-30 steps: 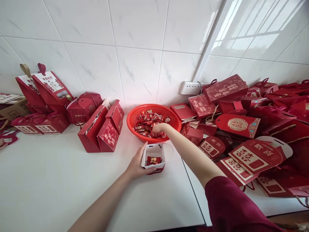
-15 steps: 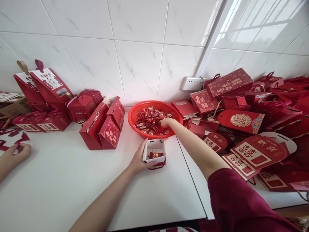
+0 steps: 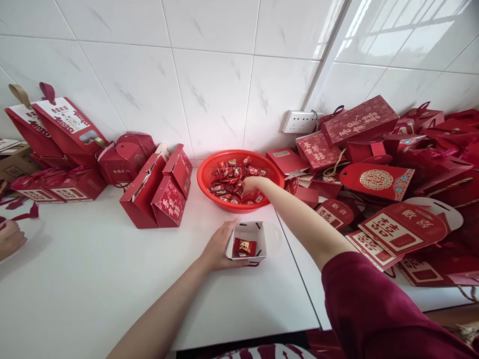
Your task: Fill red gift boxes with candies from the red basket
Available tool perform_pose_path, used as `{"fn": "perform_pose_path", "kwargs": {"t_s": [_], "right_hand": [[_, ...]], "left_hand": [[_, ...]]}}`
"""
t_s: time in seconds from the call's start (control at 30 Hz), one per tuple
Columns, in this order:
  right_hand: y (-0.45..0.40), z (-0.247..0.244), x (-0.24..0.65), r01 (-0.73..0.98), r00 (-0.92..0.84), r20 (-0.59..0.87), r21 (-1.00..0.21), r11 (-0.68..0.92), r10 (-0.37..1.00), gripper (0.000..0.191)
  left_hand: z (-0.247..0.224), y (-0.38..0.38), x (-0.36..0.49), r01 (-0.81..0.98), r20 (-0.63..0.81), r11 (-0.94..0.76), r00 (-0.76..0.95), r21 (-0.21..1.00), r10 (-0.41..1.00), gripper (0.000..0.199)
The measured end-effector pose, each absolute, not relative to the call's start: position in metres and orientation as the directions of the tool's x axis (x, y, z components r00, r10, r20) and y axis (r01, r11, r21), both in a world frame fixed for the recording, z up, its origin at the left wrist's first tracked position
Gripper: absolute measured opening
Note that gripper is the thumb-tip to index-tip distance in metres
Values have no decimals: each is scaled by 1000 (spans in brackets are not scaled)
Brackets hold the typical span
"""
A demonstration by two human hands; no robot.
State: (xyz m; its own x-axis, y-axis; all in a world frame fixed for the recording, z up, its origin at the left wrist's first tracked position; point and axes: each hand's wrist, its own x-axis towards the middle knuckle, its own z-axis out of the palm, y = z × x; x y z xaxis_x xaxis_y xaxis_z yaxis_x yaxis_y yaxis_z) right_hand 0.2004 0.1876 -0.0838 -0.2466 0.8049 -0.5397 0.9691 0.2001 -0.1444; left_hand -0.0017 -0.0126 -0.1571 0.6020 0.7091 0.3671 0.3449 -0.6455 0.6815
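One square, white-lined box (image 3: 261, 242) here, clasped by the left hand's (image 3: 220, 249) fingers just in front of the basket, at least one shiny red packet (image 3: 245, 247) inside! The right hand (image 3: 251, 185) is in that one oval, perforated red basket (image 3: 203, 185), amid countless glossy sweets (image 3: 224, 195); whether its fingers grip any, I can't tell. Far left, two tapered cartons (image 3: 69, 119) bear ribbon loops (image 3: 47, 91).

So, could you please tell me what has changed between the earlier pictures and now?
The left hand has shifted the open box slightly right and away from the red basket. The right hand has moved slightly toward the wall within the basket; its grip is unclear. More of another person's hand shows at the left edge. The left hand still holds the box, with candy inside.
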Motion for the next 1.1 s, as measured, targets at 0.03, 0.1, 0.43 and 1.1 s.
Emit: {"fn": "perform_pose_path", "kwargs": {"t_s": [0.03, 0.1, 0.43, 1.1], "right_hand": [[185, -84, 198, 972, -233, -603, -132, 193, 763, 34], [181, -86, 196, 980, -191, -695, -97, 173, 693, 33], [172, -69, 202, 983, -184, -612, -101, 155, 769, 28], [-10, -10, 257, 69, -211, 691, -695, 715, 692, 18]], "left_hand": [[-156, -13, -2, 350, 346, -626, 601, 697, 721, 117], [-156, -12, -2, 356, 313, -587, 588, 727, 745, 116], [-162, -9, -2, 318, 288, -508, 538, 801, 792, 116], [-62, -44, 17, 479, 398, -387, 83, 788, 914, 46]]}}
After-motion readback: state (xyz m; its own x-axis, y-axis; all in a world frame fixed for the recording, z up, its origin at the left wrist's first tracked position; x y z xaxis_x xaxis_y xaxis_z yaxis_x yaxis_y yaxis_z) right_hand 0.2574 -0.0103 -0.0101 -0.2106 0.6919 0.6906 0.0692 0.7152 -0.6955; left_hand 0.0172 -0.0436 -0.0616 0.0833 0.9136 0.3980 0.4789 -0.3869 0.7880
